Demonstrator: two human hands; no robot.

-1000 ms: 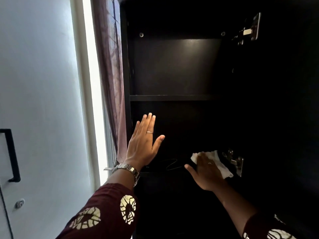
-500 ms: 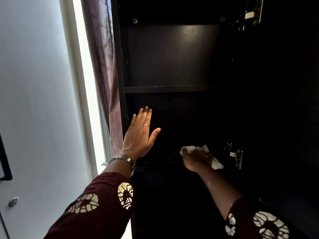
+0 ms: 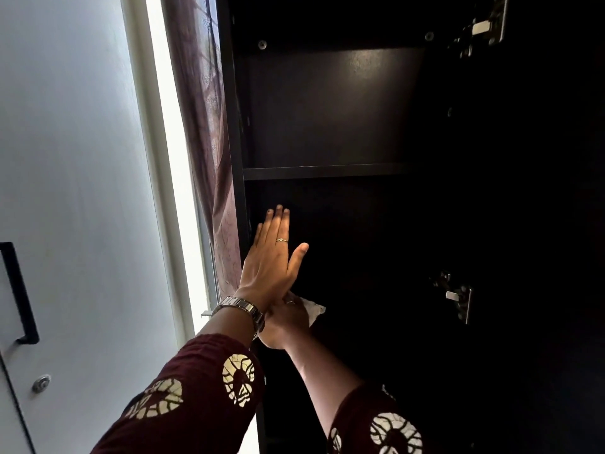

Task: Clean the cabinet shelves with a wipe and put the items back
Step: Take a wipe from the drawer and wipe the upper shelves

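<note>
I look up into a dark cabinet (image 3: 327, 109) with an upper shelf (image 3: 320, 172) showing nothing on it. My left hand (image 3: 273, 260) lies flat with straight fingers against the cabinet's left inner wall, just below that shelf. My right hand (image 3: 288, 321) sits low behind the left wrist and presses a crumpled white wipe (image 3: 312, 310) on the lower shelf near its left end. Only a corner of the wipe shows. No stored items are in sight.
A mauve curtain (image 3: 203, 126) hangs along the cabinet's left edge beside a bright window strip (image 3: 170, 158). Metal door hinges (image 3: 458, 296) stick out on the right side, another hinge (image 3: 484, 26) at the top right. A white door with a black handle (image 3: 19, 290) stands at far left.
My right hand has slid the wipe leftward along the lower shelf, from the right part to under my left wrist. The left hand has stayed flat on the wall.
</note>
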